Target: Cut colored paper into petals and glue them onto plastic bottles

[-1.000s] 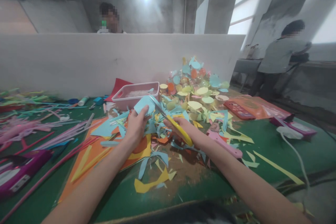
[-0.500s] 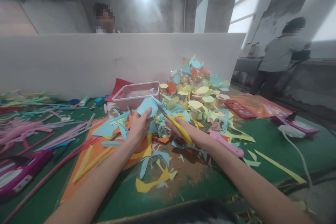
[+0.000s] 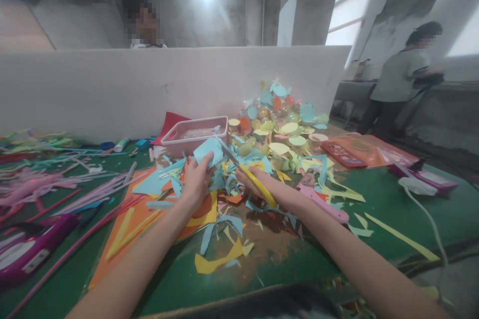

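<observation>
L hand [image 3: 197, 179] pinching 1 blue paper [image 3: 207, 149], R hand [image 3: 275, 187] gripping 1 scissors [image 3: 257, 181], green tbl [image 3: 385, 192], 2 ppl [image 3: 394, 77], gray rm [image 3: 230, 22]

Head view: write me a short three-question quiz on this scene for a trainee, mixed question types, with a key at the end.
1. Short answer: Which hand holds the yellow-handled scissors?
2. True or false: The pink container stands on the near side of the white partition.
3. Multiple choice: What colour is the paper held in the left hand?
A) red
B) light blue
C) black

Key:
1. The right hand.
2. True.
3. B.
</observation>
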Tool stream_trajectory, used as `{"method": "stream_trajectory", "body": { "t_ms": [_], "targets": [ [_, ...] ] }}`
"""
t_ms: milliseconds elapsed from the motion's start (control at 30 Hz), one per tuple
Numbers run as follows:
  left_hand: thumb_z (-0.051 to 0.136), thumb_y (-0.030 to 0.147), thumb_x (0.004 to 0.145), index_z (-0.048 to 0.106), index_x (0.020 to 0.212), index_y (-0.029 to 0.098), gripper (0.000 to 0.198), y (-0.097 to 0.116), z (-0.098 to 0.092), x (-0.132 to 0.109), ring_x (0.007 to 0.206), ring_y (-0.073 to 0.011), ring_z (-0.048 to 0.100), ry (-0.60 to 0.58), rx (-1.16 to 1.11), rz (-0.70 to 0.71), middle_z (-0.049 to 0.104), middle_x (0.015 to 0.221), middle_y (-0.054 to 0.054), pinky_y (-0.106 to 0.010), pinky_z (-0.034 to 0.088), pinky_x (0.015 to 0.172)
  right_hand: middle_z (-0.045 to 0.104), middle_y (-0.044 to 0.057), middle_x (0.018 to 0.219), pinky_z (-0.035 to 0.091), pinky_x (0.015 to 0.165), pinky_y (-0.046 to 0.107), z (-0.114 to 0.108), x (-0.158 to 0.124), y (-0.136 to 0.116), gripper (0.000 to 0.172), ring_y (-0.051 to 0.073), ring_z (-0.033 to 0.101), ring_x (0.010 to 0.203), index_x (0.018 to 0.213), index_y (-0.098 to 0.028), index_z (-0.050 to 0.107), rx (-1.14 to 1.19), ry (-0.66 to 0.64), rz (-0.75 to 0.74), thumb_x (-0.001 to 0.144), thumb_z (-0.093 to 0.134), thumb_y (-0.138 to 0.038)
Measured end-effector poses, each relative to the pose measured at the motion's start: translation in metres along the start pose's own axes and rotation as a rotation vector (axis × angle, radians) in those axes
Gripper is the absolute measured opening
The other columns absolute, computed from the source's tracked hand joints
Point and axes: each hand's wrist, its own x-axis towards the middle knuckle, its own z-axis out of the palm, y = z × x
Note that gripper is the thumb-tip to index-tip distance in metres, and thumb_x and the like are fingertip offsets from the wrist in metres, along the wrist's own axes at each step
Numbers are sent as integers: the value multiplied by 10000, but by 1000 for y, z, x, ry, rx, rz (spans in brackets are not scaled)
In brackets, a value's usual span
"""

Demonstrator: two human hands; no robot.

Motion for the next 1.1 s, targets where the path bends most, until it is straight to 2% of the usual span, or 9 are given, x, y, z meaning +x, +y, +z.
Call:
{"method": "stream_trajectory", "body": {
  "t_ms": [100, 267, 433, 533, 667, 1000, 1100],
  "targets": [
    [843, 388, 518, 650, 799, 201, 389, 0, -1, 1, 758, -140, 637, 8, -14, -21, 700, 819, 7, -231, 468, 652, 323, -69, 573, 253, 482, 265, 0, 1, 2, 514, 102, 296, 520, 729, -229, 390, -15, -38, -19, 840, 557, -702],
    [864, 387, 501, 647, 747, 188, 384, 2, -2, 2, 707, -126, 609, 4, 15, -19, 684, 784, 3, -226, 464, 647, 444, -53, 654, 302, 516, 254, -1, 3, 3, 518, 107, 381, 561, 811, -220, 444, -55, 10, 26, 810, 592, -716],
    [823, 425, 572, 659, 779, 184, 358, 3, -3, 2, 627, -129, 582, -9, 84, -2, 661, 722, 11, -248, 455, 613, 435, -74, 567, 291, 483, 243, 0, 2, -1, 555, 105, 388, 491, 835, -221, 487, -10, 4, 123, 776, 587, -764],
    [805, 423, 616, 676, 857, 191, 358, 1, -2, 1, 708, -147, 626, -29, 86, 15, 696, 825, -14, -244, 474, 625, 429, -77, 535, 293, 469, 241, 1, 3, 0, 564, 101, 381, 464, 800, -222, 490, 8, 6, 124, 752, 601, -773],
    [826, 401, 605, 666, 936, 220, 410, -1, -1, 1, 844, -180, 676, -79, 9, 45, 713, 974, -27, -260, 523, 696, 423, -78, 516, 298, 465, 241, 1, 3, -2, 562, 103, 387, 456, 779, -220, 496, 6, 15, 135, 736, 613, -768],
    [846, 411, 579, 643, 945, 219, 461, -2, -3, 4, 871, -192, 688, -87, -21, 39, 707, 994, -28, -284, 521, 740, 443, -50, 537, 312, 447, 242, -1, -5, -9, 569, 98, 378, 461, 700, -219, 445, -7, -20, 92, 765, 583, -767],
    [839, 410, 581, 641, 932, 216, 447, -2, -3, 4, 856, -175, 677, -80, -3, 46, 694, 990, -22, -262, 513, 710, 423, -43, 560, 307, 461, 254, -2, -7, -11, 550, 107, 360, 495, 695, -225, 426, -21, -76, 24, 807, 551, -748]
  ]
}}
